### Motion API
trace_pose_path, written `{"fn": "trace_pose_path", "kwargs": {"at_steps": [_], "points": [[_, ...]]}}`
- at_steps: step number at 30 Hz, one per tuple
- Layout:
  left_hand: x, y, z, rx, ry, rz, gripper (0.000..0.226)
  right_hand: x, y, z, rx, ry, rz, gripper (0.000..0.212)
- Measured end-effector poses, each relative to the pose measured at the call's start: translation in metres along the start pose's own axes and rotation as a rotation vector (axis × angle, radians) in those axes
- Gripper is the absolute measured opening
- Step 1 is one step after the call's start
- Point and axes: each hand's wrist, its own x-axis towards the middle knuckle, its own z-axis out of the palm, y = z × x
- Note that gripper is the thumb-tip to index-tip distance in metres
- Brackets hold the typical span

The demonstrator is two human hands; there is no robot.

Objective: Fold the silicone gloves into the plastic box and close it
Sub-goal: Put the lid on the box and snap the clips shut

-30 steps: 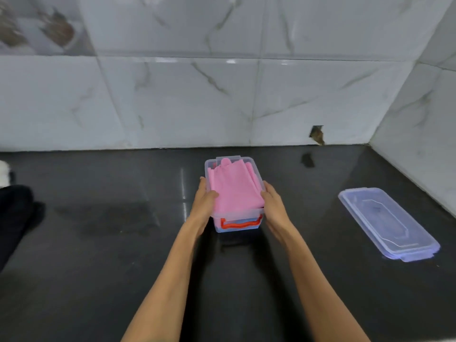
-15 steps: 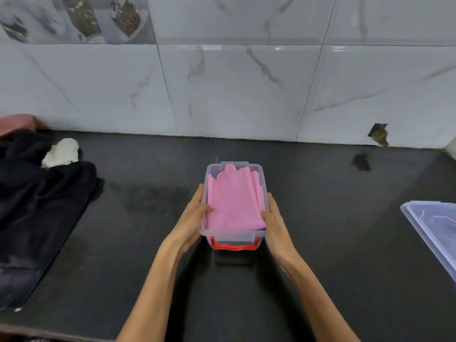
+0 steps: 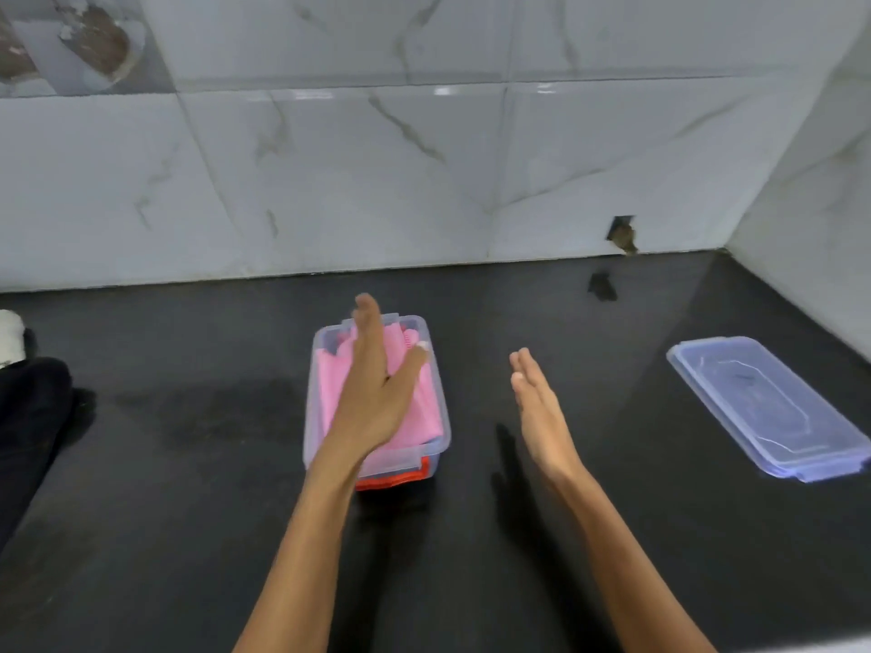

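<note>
Your left hand (image 3: pixel 377 393) lay spread flat over the pink silicone gloves (image 3: pixel 426 402) folded inside the open plastic box (image 3: pixel 377 457) at the centre of the dark table (image 3: pixel 188 464). Your right hand (image 3: pixel 542 417) hovered just beside the box, fingers straight, gripping nothing. The lid (image 3: pixel 773 410) lay well apart, to the right.

- The box (image 3: pixel 377 407) sits mid-counter (image 3: pixel 188 464), the gloves (image 3: pixel 426 407) inside it.
- The left hand (image 3: pixel 377 393) is over the box, perhaps touching the gloves.
- The right hand (image 3: pixel 542 412) is just right of the box.
- The lid (image 3: pixel 768 407) lies far right, well apart.
- A cloth (image 3: pixel 28 417) lies at the left edge.
</note>
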Motion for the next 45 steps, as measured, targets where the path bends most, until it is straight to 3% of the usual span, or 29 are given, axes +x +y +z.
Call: {"fn": "trace_pose_path", "kwargs": {"at_steps": [3,10,17,24,33,39,45], "points": [[0.005,0.031,0.075,-0.182,-0.136,0.067,0.076,-0.002,-0.005,-0.054,-0.022,0.168,-0.010,0.049],[0.003,0.055,0.227,-0.350,-0.515,-0.117,0.077,-0.024,0.003,-0.179,-0.195,0.532,0.019,0.049],[-0.004,0.069,0.313,-0.360,-0.665,-0.256,0.078,-0.014,0.014,-0.272,-0.418,0.654,0.130,0.051],[0.005,0.076,0.349,-0.331,-0.650,-0.266,0.080,0.011,0.025,-0.314,-0.553,0.656,0.277,0.050],[0.010,0.071,0.349,-0.271,-0.539,-0.227,0.076,0.014,0.020,-0.298,-0.704,0.683,0.206,0.036],[0.027,0.050,0.286,-0.295,-0.323,-0.140,0.055,0.016,0.015,-0.236,-0.467,0.639,0.110,0.031],[0.036,0.021,0.162,-0.204,-0.100,-0.086,0.054,0.024,0.000,-0.114,-0.280,0.471,0.013,0.031]]}}
